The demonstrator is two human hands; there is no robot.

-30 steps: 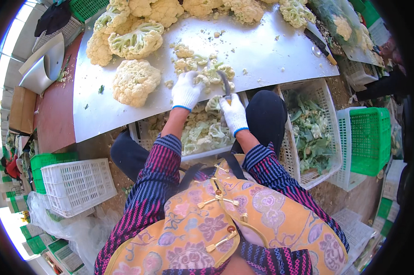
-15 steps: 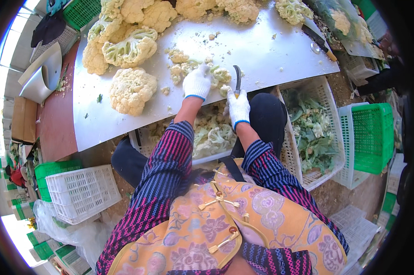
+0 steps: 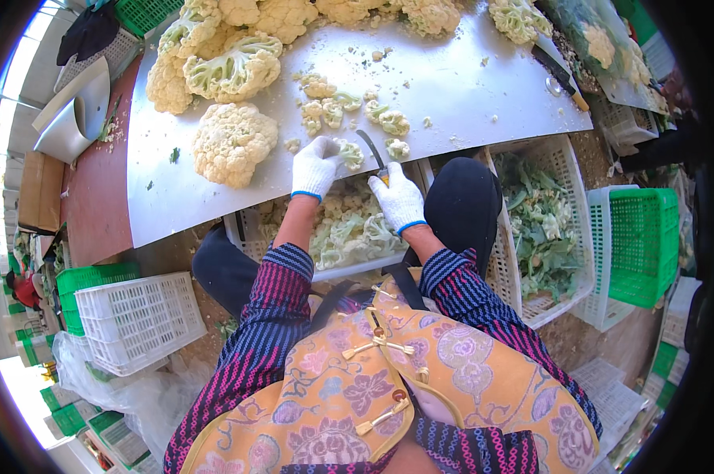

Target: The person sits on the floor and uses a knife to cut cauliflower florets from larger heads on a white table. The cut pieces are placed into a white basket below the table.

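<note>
Left hand pinches a floret, right hand clasps a curved knife, cauliflower head and crate nearby.

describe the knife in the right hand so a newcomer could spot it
Find the big silvery tabletop. At its near edge, the white-gloved right hand holds the curved knife, tip pointing forward. Unlike the broader knife lying near the tabletop's right end, this one is slim and hooked.
</note>
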